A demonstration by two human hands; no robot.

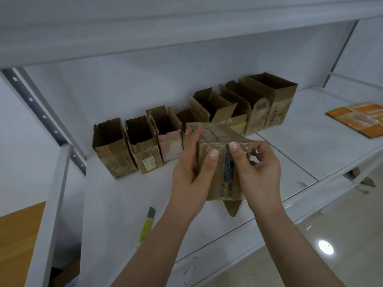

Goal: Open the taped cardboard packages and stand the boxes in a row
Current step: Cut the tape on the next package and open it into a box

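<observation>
A taped cardboard package (219,139) wrapped in clear tape is held above the white shelf (124,204). My left hand (192,172) grips its left side, thumb on the front face. My right hand (259,166) holds the right side, thumb on the front, fingers curled at a loose bit of clear tape. A cardboard flap hangs below the package. Behind it, several opened boxes (116,148) stand upright in a row along the shelf's back, from the left box to the tallest one (271,100) at the right. One box in the row is partly hidden by the package.
A yellow utility knife (147,226) lies on the shelf left of my left forearm. A flattened orange carton (360,119) lies at the far right. A grey perforated upright (43,119) stands on the left, an upper shelf overhangs, and the floor shows at the lower right.
</observation>
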